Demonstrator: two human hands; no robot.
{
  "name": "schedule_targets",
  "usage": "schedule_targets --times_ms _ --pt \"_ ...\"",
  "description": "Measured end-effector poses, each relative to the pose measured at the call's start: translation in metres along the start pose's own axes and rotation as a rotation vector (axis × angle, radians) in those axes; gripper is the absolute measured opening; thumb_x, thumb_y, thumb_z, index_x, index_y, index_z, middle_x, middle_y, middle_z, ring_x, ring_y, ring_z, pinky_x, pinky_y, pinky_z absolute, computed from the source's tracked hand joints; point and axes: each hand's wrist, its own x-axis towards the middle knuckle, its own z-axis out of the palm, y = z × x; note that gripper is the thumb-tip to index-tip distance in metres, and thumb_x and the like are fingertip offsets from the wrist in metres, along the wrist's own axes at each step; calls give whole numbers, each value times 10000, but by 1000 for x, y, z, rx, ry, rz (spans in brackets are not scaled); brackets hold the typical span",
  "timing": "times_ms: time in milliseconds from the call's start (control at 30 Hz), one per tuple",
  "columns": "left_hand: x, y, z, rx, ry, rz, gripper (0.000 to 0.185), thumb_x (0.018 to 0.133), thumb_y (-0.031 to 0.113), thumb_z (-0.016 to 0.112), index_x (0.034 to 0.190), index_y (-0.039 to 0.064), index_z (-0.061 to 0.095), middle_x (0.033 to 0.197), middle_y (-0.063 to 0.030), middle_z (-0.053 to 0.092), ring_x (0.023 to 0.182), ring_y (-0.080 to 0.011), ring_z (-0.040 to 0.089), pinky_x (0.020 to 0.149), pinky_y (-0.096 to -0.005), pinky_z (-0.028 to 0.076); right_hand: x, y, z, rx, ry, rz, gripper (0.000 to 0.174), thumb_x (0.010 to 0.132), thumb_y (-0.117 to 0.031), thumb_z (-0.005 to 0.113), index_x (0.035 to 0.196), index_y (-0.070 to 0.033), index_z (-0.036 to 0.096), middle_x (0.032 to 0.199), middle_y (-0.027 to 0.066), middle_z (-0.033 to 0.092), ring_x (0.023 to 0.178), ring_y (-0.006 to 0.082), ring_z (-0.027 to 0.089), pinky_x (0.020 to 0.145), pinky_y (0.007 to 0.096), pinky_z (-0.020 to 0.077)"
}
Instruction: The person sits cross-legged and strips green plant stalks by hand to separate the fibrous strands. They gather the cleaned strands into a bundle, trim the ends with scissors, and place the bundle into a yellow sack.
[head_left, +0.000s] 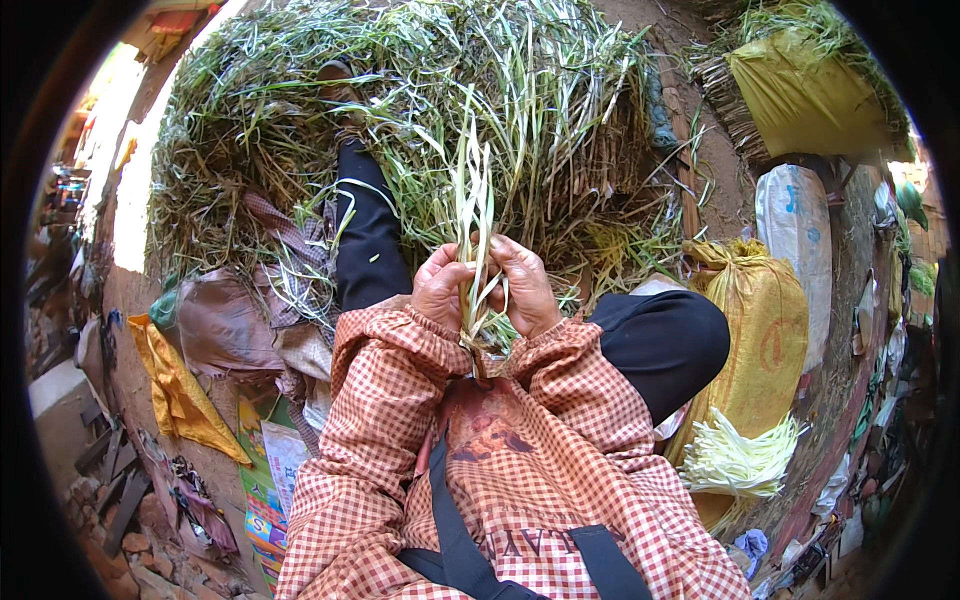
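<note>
My left hand (441, 291) grips a long-leaved plant stalk (472, 199) with fingers and thumb, in front of my lap. Close beside it, my right hand (527, 289) pinches leaves of the same stalk. Its pale green leaves fan upward, away from me, and its stem end points down toward my chest. The fingertips partly hide the point where both hands meet the stalk. Beyond the hands lies a big heap of cut green stalks (517, 112), brown and dry at the lower ends. A bundle of pale, stripped stems (739, 454) rests at my right side.
My legs, in dark trousers (369, 232), border the work. On the right stand a yellow woven sack (757, 330) and a white sack (793, 240). Cloths (225, 322) and an orange-yellow bag (180, 390) lie left. A yellow-wrapped stalk bundle (814, 94) sits far right.
</note>
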Motion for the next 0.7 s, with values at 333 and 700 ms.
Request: schedule_targets --times_ms 333,700 --pt "4 -2 -15 21 -69 37 210 794 32 573 982 -16 492 884 -199 621 707 -309 639 636 -449 556 2 -5 -5 -19 -19 -21 182 844 -153 569 984 -57 504 753 28 609 529 60 555 376 169 414" --pt "0 1 -10 -107 1 105 246 787 -9 549 1025 8 492 865 -119 617 694 -206 627 648 -352 563 -2 -5 0 -86 11 -90 204 838 -192 623 975 -61 548 748 -11 596 482 43 511 384 163 372"
